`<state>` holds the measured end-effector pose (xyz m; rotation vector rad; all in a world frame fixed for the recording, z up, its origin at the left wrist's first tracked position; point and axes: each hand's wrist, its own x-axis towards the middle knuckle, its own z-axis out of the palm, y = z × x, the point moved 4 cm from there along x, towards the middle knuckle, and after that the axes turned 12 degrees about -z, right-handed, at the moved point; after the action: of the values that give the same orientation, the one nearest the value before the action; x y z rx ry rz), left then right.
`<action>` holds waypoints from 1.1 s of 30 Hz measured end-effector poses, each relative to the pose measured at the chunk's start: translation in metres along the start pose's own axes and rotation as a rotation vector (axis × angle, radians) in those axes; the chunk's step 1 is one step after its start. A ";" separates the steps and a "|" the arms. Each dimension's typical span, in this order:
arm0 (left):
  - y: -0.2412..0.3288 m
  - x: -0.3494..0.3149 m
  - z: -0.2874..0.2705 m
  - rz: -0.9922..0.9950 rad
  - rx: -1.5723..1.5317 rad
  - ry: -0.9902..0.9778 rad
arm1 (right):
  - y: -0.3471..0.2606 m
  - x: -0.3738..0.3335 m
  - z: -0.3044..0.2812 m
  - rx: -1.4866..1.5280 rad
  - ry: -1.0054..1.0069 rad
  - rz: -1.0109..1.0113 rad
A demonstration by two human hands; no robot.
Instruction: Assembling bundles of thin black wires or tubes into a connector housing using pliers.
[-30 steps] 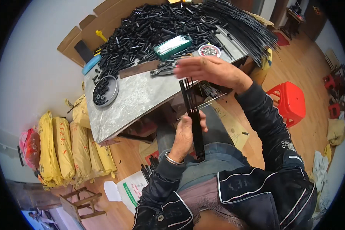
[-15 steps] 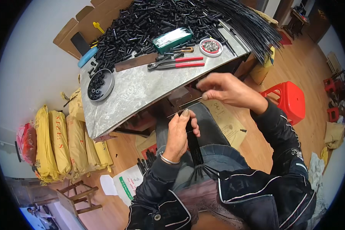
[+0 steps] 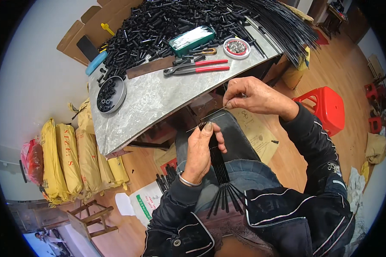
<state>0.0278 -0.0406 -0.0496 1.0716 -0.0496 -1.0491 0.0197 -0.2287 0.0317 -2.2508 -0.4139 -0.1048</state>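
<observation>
Gripped: slim bundle of thin black rods [image 3: 220, 165], clasped near its upper end between thumb and fingers of the left hand [image 3: 197, 154]; located above the denim-covered lap, lower ends fanned toward the body. Right hand [image 3: 257, 99]: thumb and forefinger pinched together on thin silvery wire [image 3: 213, 112], beside the bundle's upper end. Ahead, grey marble-patterned table [image 3: 146, 100], bearing: red-handled metal pincers [image 3: 181, 70]; round grey dish [image 3: 121, 95] of small black parts; large heap of short black tubes [image 3: 158, 28]. Right side: red plastic stool [image 3: 330, 110].
</observation>
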 end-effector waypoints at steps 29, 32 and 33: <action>0.008 -0.004 0.009 0.013 0.044 -0.052 | -0.005 0.001 0.004 0.188 -0.092 0.045; 0.007 -0.003 0.009 0.002 0.041 -0.053 | -0.002 0.001 0.006 0.181 -0.093 0.048; 0.006 -0.002 0.008 0.002 0.040 -0.053 | 0.002 0.002 0.010 0.235 -0.094 0.053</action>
<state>0.0262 -0.0442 -0.0402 1.0799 -0.1145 -1.0788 0.0213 -0.2216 0.0242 -2.0381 -0.3946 0.0737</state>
